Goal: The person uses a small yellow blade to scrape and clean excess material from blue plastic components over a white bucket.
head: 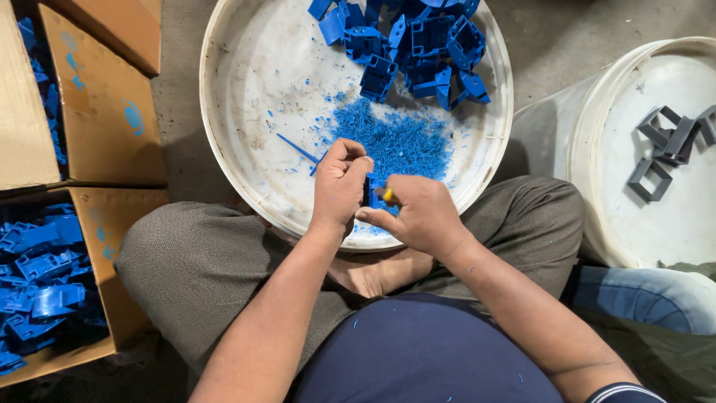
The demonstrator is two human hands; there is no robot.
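My left hand [339, 183] is closed around a small blue plastic part [372, 188], mostly hidden between my hands. My right hand [418, 213] pinches a small yellow-handled tool [388, 195] against that part. Both hands hover over the near rim of a round white tray [246, 97]. A pile of blue plastic parts [418, 45] lies at the tray's far side. A heap of blue shavings [391, 138] is spread just beyond my hands.
At the left stand two cardboard boxes [104, 112], and the near one holds several blue parts [41, 280]. A white bucket [597, 127] at the right carries grey plastic frames [667, 145] on top. Another person's blue-sleeved arm [645, 295] shows at the lower right. My crossed legs lie under the tray.
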